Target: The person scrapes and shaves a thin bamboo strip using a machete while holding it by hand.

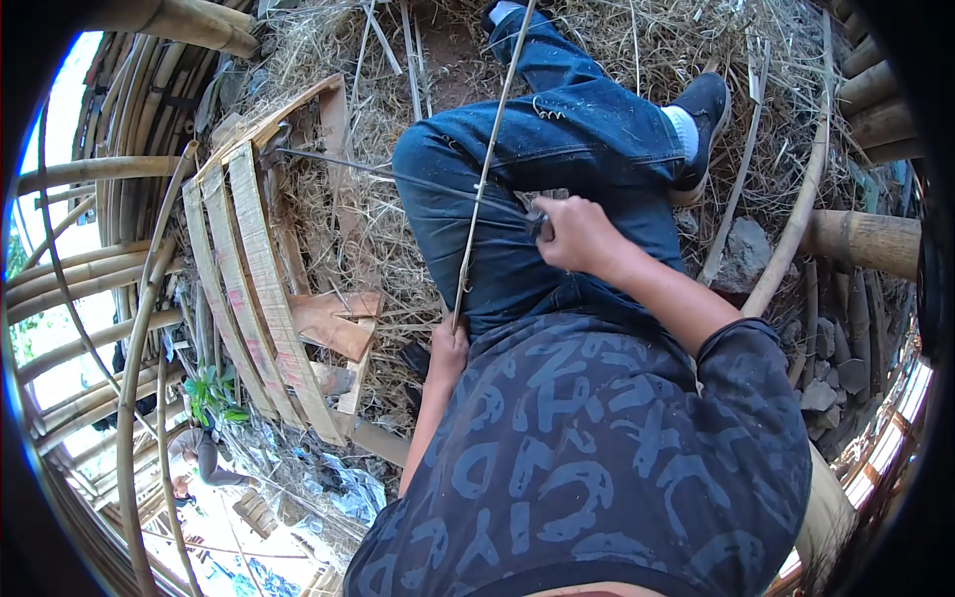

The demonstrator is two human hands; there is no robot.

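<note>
My right hand (577,235) is closed round the dark handle of a long, thin knife (398,179). Its narrow blade points left across my bent, jeans-covered leg (428,214). A slender bamboo strip (497,124) runs from my lap up past the top of the picture. Low at its near end, my left hand (449,350) grips the strip beside my thigh. Blade and strip cross just above my knee; whether they touch, I cannot tell. Part of the left hand's fingers is hidden from this angle.
A slatted wooden pallet (249,289) stands to my left, with a broken board piece (333,323) beside it. Dry straw (378,269) covers the ground. Bamboo poles (865,244) and a grey rock (746,249) lie right. Another person (204,458) is far left, below.
</note>
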